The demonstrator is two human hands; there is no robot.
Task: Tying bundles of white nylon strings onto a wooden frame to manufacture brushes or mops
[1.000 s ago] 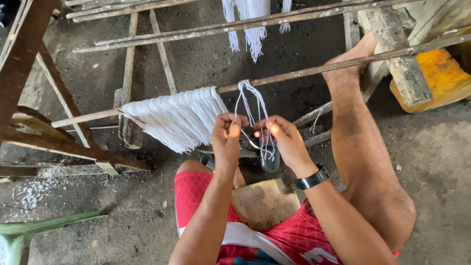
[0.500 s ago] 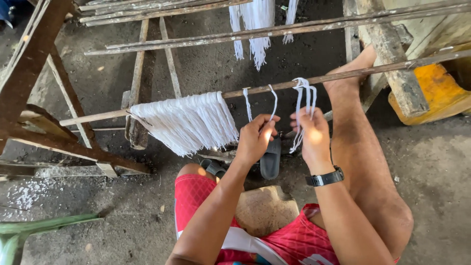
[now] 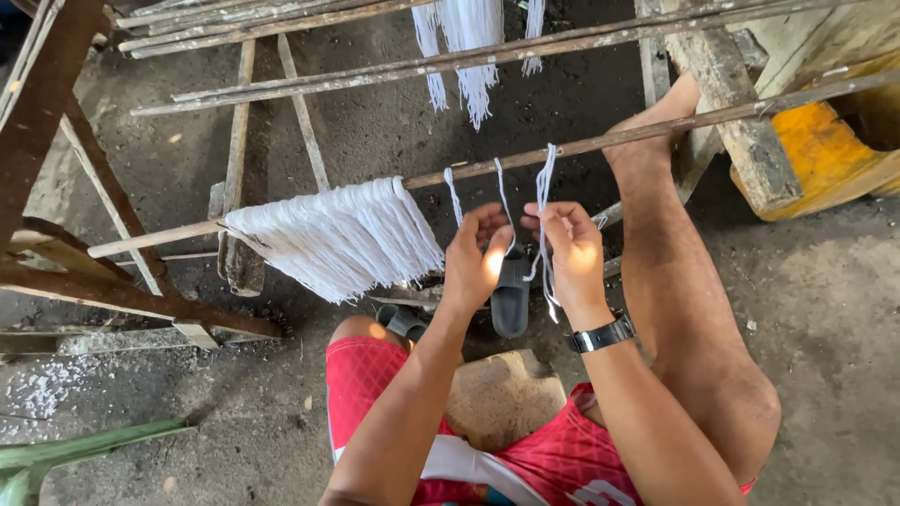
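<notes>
Both hands work close together below the wooden rod [image 3: 656, 131], the left hand [image 3: 476, 258] and right hand [image 3: 574, 253] each pinching white strings [image 3: 544, 201] looped over it, keeping them taut beside the hanging white bundle [image 3: 337, 239].
</notes>
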